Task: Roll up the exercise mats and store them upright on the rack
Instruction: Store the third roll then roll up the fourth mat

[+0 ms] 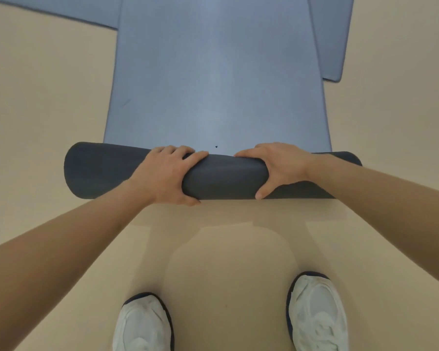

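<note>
Beige floor (48, 122), bearing a partly rolled blue mat (213, 84), a flat left mat (61, 6) and right mat (332, 34) beyond, white left shoe (142, 325) and right shoe (317, 312).

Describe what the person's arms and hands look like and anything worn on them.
Both are bare. The left hand and right hand wear no gloves, and no rings show. The left forearm and right forearm are uncovered to the frame edge: no sleeve, watch or bracelet in view.

Left hand (166, 173) and right hand (279, 167) grip the part-rolled mat (223, 177).
</note>
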Motion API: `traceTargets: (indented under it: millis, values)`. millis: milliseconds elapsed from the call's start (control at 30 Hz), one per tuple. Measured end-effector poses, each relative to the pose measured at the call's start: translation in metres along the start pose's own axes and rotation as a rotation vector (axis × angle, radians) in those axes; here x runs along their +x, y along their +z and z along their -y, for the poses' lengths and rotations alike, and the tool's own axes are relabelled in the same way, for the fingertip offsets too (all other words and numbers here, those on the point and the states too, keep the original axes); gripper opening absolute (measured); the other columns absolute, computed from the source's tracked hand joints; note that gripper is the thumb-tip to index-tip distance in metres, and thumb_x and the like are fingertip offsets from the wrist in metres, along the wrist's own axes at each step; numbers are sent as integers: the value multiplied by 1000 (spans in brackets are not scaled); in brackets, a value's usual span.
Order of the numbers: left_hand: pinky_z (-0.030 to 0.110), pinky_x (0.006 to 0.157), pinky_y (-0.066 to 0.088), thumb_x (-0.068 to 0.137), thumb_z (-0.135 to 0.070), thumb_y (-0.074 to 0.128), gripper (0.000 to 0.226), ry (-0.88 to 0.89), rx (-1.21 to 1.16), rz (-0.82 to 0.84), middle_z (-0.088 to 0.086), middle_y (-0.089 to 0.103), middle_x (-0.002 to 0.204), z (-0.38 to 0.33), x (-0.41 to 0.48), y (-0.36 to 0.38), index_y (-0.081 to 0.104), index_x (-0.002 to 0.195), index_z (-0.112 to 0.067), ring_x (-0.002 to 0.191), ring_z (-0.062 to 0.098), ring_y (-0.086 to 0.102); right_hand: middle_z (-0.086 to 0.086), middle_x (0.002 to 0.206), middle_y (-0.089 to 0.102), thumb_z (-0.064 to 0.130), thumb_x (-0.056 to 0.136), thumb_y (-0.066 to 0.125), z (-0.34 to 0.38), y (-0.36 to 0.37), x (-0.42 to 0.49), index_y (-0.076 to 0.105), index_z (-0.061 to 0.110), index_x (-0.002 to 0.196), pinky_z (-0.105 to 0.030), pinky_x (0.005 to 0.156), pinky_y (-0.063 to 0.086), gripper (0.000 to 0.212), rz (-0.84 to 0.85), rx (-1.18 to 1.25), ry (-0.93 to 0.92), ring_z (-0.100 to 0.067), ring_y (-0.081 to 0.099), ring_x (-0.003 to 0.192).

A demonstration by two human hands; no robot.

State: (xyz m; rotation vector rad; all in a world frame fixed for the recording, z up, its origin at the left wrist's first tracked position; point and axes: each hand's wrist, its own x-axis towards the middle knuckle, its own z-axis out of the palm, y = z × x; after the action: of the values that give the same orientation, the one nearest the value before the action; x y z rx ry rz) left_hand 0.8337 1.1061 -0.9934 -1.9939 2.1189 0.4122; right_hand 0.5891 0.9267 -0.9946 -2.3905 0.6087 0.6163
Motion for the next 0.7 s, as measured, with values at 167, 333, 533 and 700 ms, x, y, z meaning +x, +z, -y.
traceTargets:
  millis: [167,333,533,700]
  values:
    - [42,92,50,65,-84,65,101,-29,-89,106,-7,56,131,13,16,-11,28,150,-43,111,22,59,13,125,59,83,57,76,-12,-4,-6,40,40,146,-38,89,47,105,-108,-37,116,-17,56,116]
    - [41,85,52,64,-83,55,96,-41,-116,89,-6,60,119,10,9,-6,36,146,-37,103,22,61,13,105,67,84,61,71,-7,-1,-14,53,39,127,-40,82,51,82,-177,-36,85,-18,61,95]
    - [35,75,46,65,-81,49,89,-70,-147,40,-9,62,113,-8,-27,-2,42,142,-38,95,20,62,14,95,69,83,61,71,12,12,-40,55,42,124,-39,79,51,77,-192,-49,88,-17,62,86]
    - [36,77,47,68,-80,55,87,-59,-197,44,-9,65,115,-45,-85,20,46,142,-37,96,20,64,16,98,69,88,61,65,33,54,-77,50,45,126,-37,78,51,79,-93,-45,67,-13,64,87]
